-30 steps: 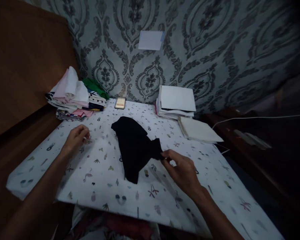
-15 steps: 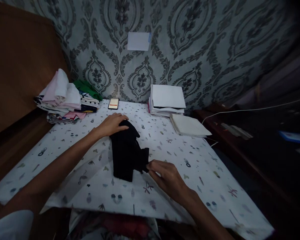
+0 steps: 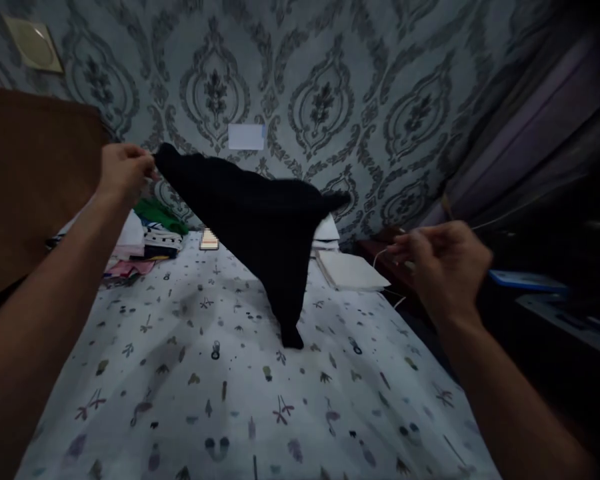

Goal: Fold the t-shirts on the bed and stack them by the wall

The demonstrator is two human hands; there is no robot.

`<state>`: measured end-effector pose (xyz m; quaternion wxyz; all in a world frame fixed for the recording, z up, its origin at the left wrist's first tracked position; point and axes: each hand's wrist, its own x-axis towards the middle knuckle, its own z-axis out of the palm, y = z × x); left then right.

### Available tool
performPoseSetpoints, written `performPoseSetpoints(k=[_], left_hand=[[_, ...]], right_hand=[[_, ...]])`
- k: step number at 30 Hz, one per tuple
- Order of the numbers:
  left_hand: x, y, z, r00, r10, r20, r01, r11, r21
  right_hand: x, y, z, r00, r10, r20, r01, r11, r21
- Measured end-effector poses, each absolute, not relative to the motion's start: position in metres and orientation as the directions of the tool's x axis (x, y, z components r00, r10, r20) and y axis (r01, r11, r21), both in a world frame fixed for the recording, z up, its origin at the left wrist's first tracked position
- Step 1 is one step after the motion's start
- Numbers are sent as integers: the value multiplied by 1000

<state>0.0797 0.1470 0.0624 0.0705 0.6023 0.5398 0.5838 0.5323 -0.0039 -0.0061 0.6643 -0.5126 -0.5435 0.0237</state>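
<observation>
A black garment (image 3: pixel 260 213) hangs in the air above the table, stretched out sideways from one corner. My left hand (image 3: pixel 125 172) is closed, pinching that corner at the upper left. The garment's lower tip dangles close to the patterned sheet, and a short end sticks out to the right. To the right of that end, with a gap between, is my right hand (image 3: pixel 443 270). Its fingers are curled in toward the thumb and I see no cloth in them. What kind of garment it is does not show.
Folded clothes (image 3: pixel 153 240) are stacked at the back left, beside a phone (image 3: pixel 209 240). Behind the garment, at the back right, lie a white stack (image 3: pixel 326 230) and a folded cream cloth (image 3: pixel 353 270). A patterned white sheet (image 3: pixel 220 400) covers the table. A thin cable runs on the right.
The black garment has gone from lying bunched on the table to hanging in the air. My left hand rose leftward with it; my right hand moved up and right, away from the cloth. The view tilted up.
</observation>
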Motion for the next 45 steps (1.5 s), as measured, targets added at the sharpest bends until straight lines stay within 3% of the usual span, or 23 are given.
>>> performPoseSetpoints(k=[4,9,11,13,15,18,20,22,24,26,28,31,35,38,42,45], left_hand=[[61,106,67,-361,741,566,172,-544,822],[88,38,26,-173,838,518,28,-521,853],[118,4,4,-35,880,474,102,-469,877],[155,-32,-22,262,876,405,216,-462,860],[190,-66,-51,602,730,324,244,-554,796],[223,-97,-92,827,500,258,200,-690,695],[226,-99,-111,880,427,207,184,-709,680],[216,-80,-120,869,465,167,226,-674,704],[196,-45,-124,764,624,164,356,-619,701],[172,-1,-128,548,801,241,540,-559,630],[151,42,-135,341,882,324,731,-466,499],[131,87,-146,283,920,272,842,-374,389],[120,116,-138,272,930,248,844,-354,404],[105,131,-101,166,915,367,806,-340,484],[88,136,-24,-50,842,537,504,-443,741],[106,109,28,-34,735,677,401,-611,683]], right_hand=[[533,-25,8,473,512,717,501,513,-697],[512,-36,-31,287,705,648,497,469,-730],[486,-36,-49,68,849,523,416,452,-789],[452,-38,-69,-195,937,291,266,336,-904],[420,-42,-93,-363,928,88,153,152,-976],[392,-52,-131,-438,897,-66,121,-14,-993],[390,-59,-149,-428,898,-105,124,-57,-991],[396,-64,-157,-396,914,-88,126,-40,-991],[406,-70,-156,-370,928,-45,138,7,-990],[414,-76,-149,-356,934,-17,160,44,-986],[420,-81,-142,-347,938,4,180,71,-981],[426,-87,-135,-321,946,48,202,118,-972],[449,-88,-117,-228,964,138,277,200,-940],[479,-81,-86,-98,970,221,269,240,-933],[500,-71,-43,85,932,352,214,328,-920],[476,-61,-29,36,914,405,207,390,-897]])
